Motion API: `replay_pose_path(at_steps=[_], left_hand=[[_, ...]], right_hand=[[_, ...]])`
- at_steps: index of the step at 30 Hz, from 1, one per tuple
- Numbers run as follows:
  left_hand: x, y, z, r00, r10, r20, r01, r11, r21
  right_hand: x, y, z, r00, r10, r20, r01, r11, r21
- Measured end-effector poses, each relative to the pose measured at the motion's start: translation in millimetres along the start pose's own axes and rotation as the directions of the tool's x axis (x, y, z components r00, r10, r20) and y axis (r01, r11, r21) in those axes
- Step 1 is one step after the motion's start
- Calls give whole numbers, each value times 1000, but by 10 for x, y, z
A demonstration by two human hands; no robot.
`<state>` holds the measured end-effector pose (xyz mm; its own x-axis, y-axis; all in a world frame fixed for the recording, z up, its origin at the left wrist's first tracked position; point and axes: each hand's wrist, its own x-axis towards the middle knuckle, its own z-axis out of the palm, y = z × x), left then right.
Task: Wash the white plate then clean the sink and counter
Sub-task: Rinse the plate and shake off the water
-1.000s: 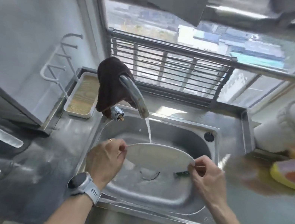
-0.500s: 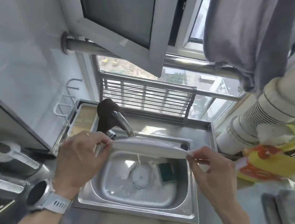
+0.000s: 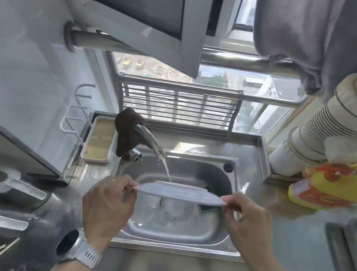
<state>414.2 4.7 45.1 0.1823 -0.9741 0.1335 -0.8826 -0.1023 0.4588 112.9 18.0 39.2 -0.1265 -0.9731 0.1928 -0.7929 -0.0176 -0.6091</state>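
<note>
1. My left hand [image 3: 108,204] is near me, with a grey watch [image 3: 78,249] on the wrist. Its fingers [image 3: 127,182] pinch the left edge of the white plate [image 3: 180,192].
2. My right hand [image 3: 246,221] is on the other side. Its fingers [image 3: 230,198] pinch the right edge of the plate.
3. I hold the plate almost flat, up over the sink [image 3: 222,234]. I see it from the side, so it looks thin.
4. Water [image 3: 165,167] falls from the tap [image 3: 150,141] and lands on the top of the plate near its back rim.
5. Under the plate, the bottom of the sink is wet and bubbly around the drain [image 3: 171,208]. A dark green sponge [image 3: 206,208] peeks out below the right part of the plate.
6. The shiny counter [image 3: 294,230] goes all around the sink.
7. A brown cloth [image 3: 127,131] hangs over the back of the tap.
8. Left of the tap sits a white tray [image 3: 99,138] with a wood-colored inside.
9. Far to my right, a yellow and orange bottle [image 3: 332,189] lies on the counter, next to a fat white pipe [image 3: 310,137].
10. Behind the sink is a metal rack [image 3: 178,104], then the window [image 3: 209,76]. A grey cloth [image 3: 309,34] hangs up high.
</note>
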Motion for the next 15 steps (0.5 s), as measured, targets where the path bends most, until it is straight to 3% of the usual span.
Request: replay_pose_path(at_steps=[4, 10, 13, 15], left_hand=[[-43, -39, 331, 980, 16, 199, -44, 990, 134], [-28, -28, 351, 995, 43, 95, -48, 997, 58], [-5, -44, 491, 980, 15, 200, -39, 992, 117], [24, -34, 559, 972, -25, 235, 12, 998, 55]], right_hand=[[-59, 317, 384, 983, 99, 156, -98, 995, -17], [44, 325, 317, 993, 98, 65, -101, 994, 45], [79, 396, 426, 975, 164, 150, -165, 986, -10], [91, 442, 466, 970, 204, 136, -209, 978, 26]])
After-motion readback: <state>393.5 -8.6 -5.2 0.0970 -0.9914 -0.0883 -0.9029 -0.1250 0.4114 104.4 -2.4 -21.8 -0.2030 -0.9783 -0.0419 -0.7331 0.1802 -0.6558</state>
